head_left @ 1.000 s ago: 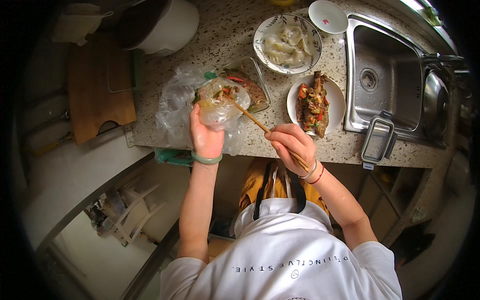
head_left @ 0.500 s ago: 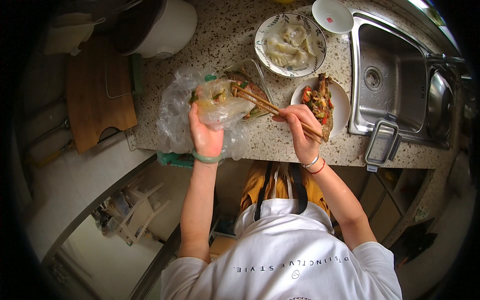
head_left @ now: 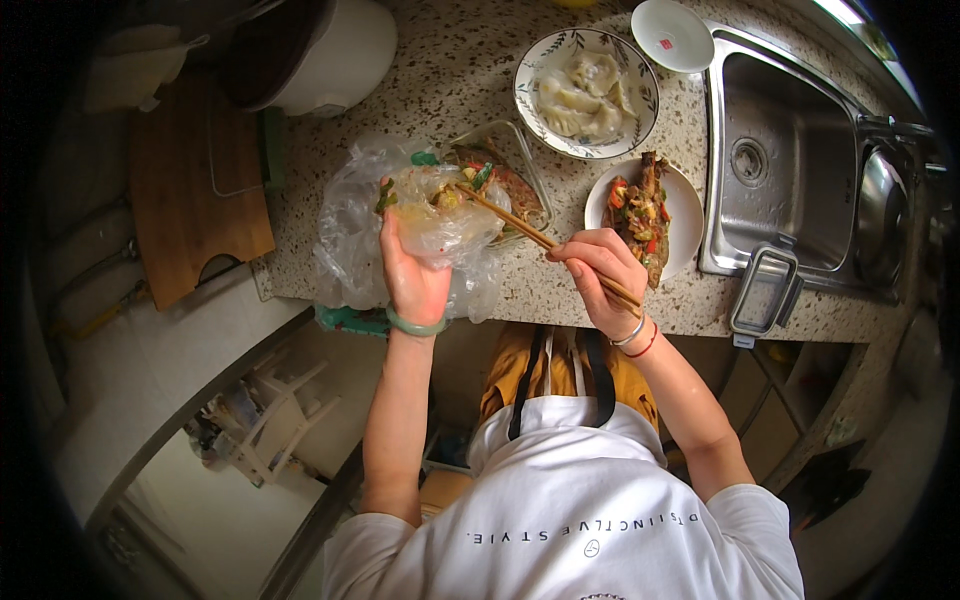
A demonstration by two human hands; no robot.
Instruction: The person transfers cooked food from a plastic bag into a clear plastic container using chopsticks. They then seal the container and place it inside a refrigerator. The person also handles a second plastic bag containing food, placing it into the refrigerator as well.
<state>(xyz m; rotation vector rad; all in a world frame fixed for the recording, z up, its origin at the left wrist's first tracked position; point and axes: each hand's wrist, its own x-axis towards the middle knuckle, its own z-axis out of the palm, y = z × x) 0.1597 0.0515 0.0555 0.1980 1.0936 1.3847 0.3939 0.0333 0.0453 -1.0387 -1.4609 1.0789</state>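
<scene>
My left hand (head_left: 412,272), with a green bangle at the wrist, holds up a clear plastic bag (head_left: 440,205) with vegetable pieces inside. My right hand (head_left: 600,268) grips wooden chopsticks (head_left: 520,228), whose tips reach into the bag's mouth. Behind the bag on the speckled counter (head_left: 460,90) lies a glass dish (head_left: 515,180) with dark food. To the right sits a white plate of stir-fried meat and vegetables (head_left: 645,212).
A patterned plate of dumplings (head_left: 585,92) and a small white saucer (head_left: 672,32) stand at the back. A steel sink (head_left: 790,170) is at the right, with a small metal tray (head_left: 762,292) on its edge. A wooden board (head_left: 195,190) and a white pot (head_left: 330,45) are at the left.
The chopstick tips have moved up and left into the bag's mouth. My right hand has shifted slightly, and the bag stays held up in my left hand.
</scene>
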